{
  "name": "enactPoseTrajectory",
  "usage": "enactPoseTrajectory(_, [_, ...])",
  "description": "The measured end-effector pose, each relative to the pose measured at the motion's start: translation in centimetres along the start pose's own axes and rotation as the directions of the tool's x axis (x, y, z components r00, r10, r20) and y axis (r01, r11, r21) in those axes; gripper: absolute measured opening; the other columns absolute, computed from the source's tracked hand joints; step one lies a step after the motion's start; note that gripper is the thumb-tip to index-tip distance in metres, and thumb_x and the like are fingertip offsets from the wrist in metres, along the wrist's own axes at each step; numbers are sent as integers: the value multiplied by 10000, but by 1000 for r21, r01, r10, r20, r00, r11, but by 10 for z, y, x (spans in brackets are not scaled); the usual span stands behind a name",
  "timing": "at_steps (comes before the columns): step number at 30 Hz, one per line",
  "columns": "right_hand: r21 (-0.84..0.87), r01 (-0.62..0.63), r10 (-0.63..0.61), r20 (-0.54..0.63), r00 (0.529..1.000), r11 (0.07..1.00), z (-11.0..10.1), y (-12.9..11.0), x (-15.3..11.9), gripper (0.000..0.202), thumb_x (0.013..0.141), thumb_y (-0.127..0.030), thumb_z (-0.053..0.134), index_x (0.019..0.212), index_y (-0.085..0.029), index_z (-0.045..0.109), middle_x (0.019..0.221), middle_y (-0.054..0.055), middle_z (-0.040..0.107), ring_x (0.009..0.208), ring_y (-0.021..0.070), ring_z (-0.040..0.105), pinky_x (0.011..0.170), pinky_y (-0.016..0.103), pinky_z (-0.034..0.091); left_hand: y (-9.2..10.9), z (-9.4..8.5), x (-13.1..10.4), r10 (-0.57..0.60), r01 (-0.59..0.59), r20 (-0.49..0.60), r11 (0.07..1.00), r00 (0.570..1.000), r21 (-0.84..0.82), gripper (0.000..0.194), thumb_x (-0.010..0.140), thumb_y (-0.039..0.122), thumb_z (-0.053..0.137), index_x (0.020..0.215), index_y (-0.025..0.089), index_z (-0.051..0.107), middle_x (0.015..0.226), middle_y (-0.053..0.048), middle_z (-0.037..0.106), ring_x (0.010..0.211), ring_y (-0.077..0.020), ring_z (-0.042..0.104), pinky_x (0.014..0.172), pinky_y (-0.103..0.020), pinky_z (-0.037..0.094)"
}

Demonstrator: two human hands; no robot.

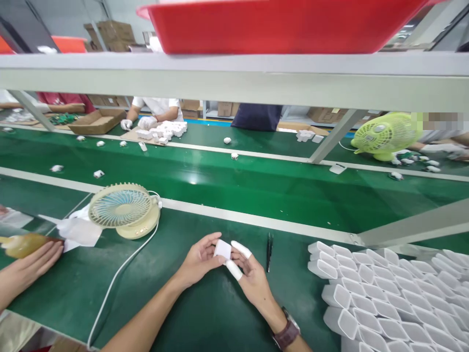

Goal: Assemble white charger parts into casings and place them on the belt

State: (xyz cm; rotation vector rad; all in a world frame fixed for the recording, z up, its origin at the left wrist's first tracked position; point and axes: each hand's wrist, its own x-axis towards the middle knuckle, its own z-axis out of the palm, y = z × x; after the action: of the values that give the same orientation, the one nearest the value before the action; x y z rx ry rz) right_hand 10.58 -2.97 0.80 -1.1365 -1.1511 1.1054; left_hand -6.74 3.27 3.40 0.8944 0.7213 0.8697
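Note:
Above the green bench, my left hand (pixel 203 261) pinches a small white plastic piece, roughly square with rounded corners (pixel 222 250), between thumb and fingers. My right hand (pixel 251 274), with white finger covers on its thumb and index finger, closes on the right side of the same piece. The far side of the piece is hidden by my fingers. Just right of my right hand lies a pair of black tweezers (pixel 270 252). Farther right stand rows of white open-ended plastic housings (pixel 388 288), packed close together.
A cream desk fan (pixel 124 210) with a white cable stands left. Beside it, a co-worker's hand (pixel 34 261) holds a yellowish bottle (pixel 24 244). Small white parts (pixel 234 156) lie along the green conveyor (pixel 205 171). Overhead, a shelf (pixel 234 83) carries a red bin (pixel 278 27); a green fan (pixel 386 134) stands opposite.

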Motion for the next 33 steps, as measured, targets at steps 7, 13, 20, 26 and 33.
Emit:
enactPoseTrajectory(7, [-412,277,-273,70,959,868,-2,-1,-2,496,997,-307,599,1483,-265,512,1310,121,697,1059,223,744,971,415,643,0,-12,10,210,-168,-142,950,967,262,418,784,467,852,1036,165,710,1091,-116,757,927,-219,725,821,-321,583])
enactPoseTrajectory(13, [-714,541,-398,383,834,446,1,0,-9,465,1024,-185,509,1490,-192,498,1467,145,624,1366,291,595,1117,493,559,6,-34,21,459,-279,-293,824,839,492,409,813,502,786,1041,205,621,1008,-66,737,941,-213,726,852,-329,573])
enactPoseTrajectory(20, [-757,582,-371,470,801,297,6,-9,-12,400,1005,-145,510,1399,-106,568,1473,172,618,1402,326,558,1126,512,550,16,-20,47,507,-272,-157,669,847,692,327,796,356,793,1063,205,680,1015,-58,756,945,-229,728,882,-354,561])
enactPoseTrajectory(26, [-746,570,-377,446,812,345,7,-11,-13,371,1009,-172,532,1372,-119,590,1455,172,633,1394,318,563,1134,517,536,45,-28,123,588,-250,-147,540,796,803,288,806,258,718,1077,182,659,1068,-89,733,989,-248,711,946,-412,552])
enactPoseTrajectory(33, [-766,536,-331,433,838,356,10,-9,-15,388,1020,-273,557,1374,-120,593,1464,151,629,1361,297,574,1177,476,474,50,-31,143,637,-185,-157,435,755,881,382,763,277,735,1114,165,633,1094,-125,680,1065,-318,665,965,-494,550])
